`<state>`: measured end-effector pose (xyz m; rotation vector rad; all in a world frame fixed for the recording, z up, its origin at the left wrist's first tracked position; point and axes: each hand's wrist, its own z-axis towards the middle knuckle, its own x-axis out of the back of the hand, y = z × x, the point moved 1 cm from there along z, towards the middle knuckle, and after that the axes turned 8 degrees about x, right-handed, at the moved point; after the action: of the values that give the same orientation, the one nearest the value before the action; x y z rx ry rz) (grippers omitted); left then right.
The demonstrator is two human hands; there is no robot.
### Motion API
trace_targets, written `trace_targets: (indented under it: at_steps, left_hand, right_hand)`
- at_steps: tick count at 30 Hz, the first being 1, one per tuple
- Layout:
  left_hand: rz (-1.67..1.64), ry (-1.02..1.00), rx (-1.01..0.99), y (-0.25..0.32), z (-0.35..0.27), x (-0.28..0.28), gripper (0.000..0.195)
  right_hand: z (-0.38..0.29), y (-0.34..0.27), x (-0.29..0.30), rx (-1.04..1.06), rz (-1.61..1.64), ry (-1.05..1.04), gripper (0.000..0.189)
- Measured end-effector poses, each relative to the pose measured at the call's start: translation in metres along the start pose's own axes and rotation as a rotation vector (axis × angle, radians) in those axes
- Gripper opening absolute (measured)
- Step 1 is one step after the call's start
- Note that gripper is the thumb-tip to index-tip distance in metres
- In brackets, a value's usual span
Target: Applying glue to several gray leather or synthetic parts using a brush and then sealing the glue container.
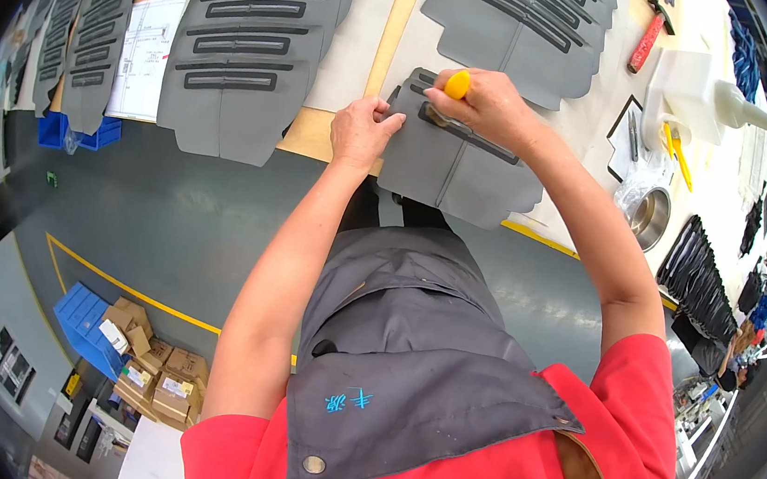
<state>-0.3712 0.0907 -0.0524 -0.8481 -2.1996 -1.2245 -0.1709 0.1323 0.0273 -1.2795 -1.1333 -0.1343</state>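
Note:
A grey sheet panel [426, 167] with a black-edged slot and a centre seam lies before me, its near edge jutting over the table edge. My right hand [485, 106] is closed around a yellow-handled tool [457, 84], seemingly a brush, its tip down at the slot frame [485, 143]. At the panel's left edge, my left hand [360, 132] has its thumb and fingers curled. A short dark strip [393, 93] stands up beside those fingertips; whether they pinch it is unclear. The right hand hides part of the slot.
Overlapping rows of similar panels lie left [228, 114] and beyond [508, 49]. On the right are a red-handled hammer [646, 43], a white squeeze bottle [687, 89], a yellow brush [679, 162], a metal bowl [651, 218] and stacked black pieces [698, 279]. A printed drawing [141, 60] lies left.

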Motion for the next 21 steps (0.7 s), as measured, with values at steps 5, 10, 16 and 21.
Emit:
trace_targets:
  at_steps: [5, 10, 16, 21]
  left_hand:
    - [-0.013, 0.006, -0.004, -0.002, 0.000, -0.001, 0.037]
    - [0.015, -0.012, 0.006, -0.001, 0.001, 0.000, 0.037]
    - [-0.025, -0.024, 0.014, 0.000, 0.001, -0.001, 0.038]
    - [-0.034, -0.043, 0.059, -0.001, -0.001, 0.001, 0.034]
  right_hand:
    - [0.004, -0.008, -0.008, 0.160, 0.166, 0.266, 0.025]
    - [-0.008, 0.002, 0.004, -0.018, 0.048, 0.018, 0.024]
    - [-0.021, 0.007, 0.000, 0.122, 0.076, 0.156, 0.030]
    - [-0.047, 0.019, 0.022, -0.085, -0.069, -0.088, 0.030]
